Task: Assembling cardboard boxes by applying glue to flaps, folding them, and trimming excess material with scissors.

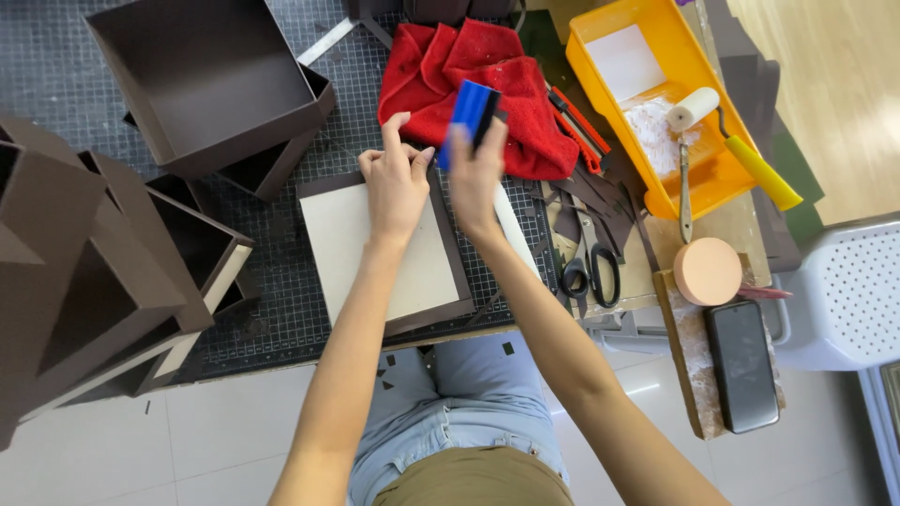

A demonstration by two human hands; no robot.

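One red cloth (487, 89), one scissors (591, 267), one roller (722, 122), one phone (742, 365).

Pale tiled floor (216, 440), wooden boards (834, 84)

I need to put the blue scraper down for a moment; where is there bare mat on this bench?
Bare gridded cutting mat shows in a strip between the cream board with brown edging and the stacked dark brown boxes on the left. Another patch lies above the board, below the open brown tray. Crowded to the right: red cloth, black scissors, brown paper strips, yellow tray.
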